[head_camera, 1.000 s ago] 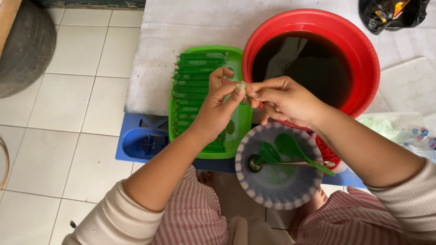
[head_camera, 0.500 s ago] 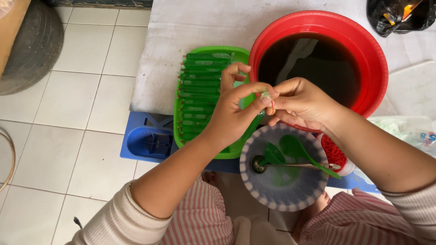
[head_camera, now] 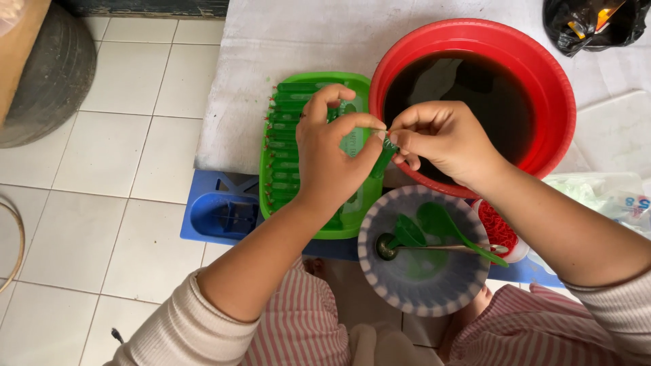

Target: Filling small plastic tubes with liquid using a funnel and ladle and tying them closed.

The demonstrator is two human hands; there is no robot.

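Above the green plastic tray (head_camera: 352, 224) of filled tubes, beside the round red basin (head_camera: 556, 88) of dark liquid, the left hand (head_camera: 332, 159) and right hand (head_camera: 444, 139) meet, 2 sets of fingertips pinching 1 slim green plastic tube (head_camera: 384, 157) at its top.

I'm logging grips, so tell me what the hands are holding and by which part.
Both hands, left hand and right hand, pinch the top end of a thin green filled tube; its body hangs below the fingertips.
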